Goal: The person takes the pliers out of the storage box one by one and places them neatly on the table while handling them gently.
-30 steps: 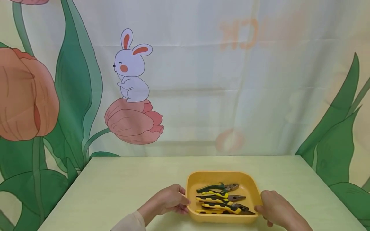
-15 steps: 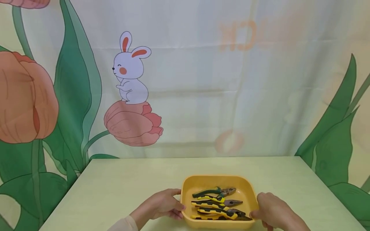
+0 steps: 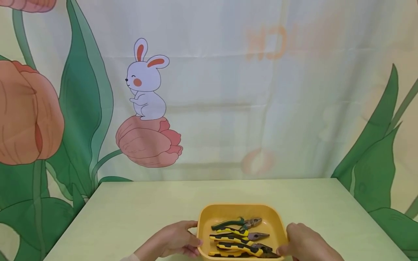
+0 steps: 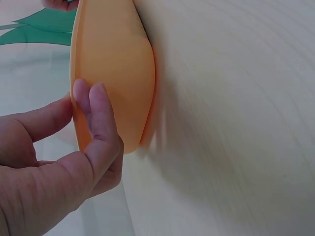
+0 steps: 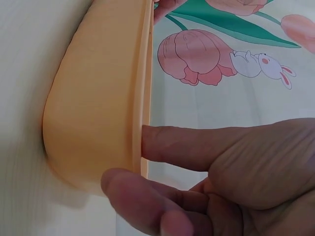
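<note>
A yellow plastic tray [image 3: 241,205] with rounded corners sits low in the head view, between both hands. Inside lie several pliers: one with green handles [image 3: 225,225] at the back, then black-and-yellow ones, including long-nose pliers [image 3: 230,237] and another pair [image 3: 236,247] in front. My left hand [image 3: 174,240] grips the tray's left side; in the left wrist view its thumb is at the rim and its fingers lie against the outer wall [image 4: 115,54]. My right hand [image 3: 308,243] holds the right side, thumb at the rim and fingers beneath it in the right wrist view.
The pale wood-grain table [image 3: 137,206] carries the tray near its front. Behind its far edge hangs a light curtain [image 3: 212,90] printed with tulips, leaves and a white rabbit [image 3: 147,87].
The tray, with the pliers in it and both hands on it, has shifted left and closer to me. The head view has tilted up slightly. The grip looks the same.
</note>
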A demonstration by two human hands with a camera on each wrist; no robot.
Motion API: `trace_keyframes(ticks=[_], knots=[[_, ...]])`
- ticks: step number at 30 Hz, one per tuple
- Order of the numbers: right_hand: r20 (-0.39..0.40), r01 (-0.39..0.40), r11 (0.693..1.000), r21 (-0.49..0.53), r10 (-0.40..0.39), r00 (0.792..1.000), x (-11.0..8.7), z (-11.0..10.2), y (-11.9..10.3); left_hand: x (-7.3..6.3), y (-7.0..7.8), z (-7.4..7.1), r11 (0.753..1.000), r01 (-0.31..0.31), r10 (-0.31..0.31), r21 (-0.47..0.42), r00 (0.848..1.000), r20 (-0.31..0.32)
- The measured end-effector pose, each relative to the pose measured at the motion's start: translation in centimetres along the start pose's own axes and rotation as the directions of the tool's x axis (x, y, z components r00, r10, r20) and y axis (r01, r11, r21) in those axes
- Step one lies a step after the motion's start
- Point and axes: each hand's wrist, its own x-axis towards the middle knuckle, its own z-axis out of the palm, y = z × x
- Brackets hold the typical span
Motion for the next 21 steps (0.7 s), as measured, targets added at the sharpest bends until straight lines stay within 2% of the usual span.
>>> trace_keyframes(ticks=[11, 21], knots=[[0.042, -0.004, 1.000, -0.008, 0.005, 0.999, -0.4, 0.9, -0.1, -0.6, -1.0, 0.0, 0.999, 0.028, -0.028, -0.017, 1.000, -0.007], [0.045, 0.068, 0.998, -0.017, -0.067, 0.997, -1.2, 1.3, -0.5, -1.3, -1.2, -0.3, 0.998, 0.056, -0.056, -0.004, 0.998, 0.001]])
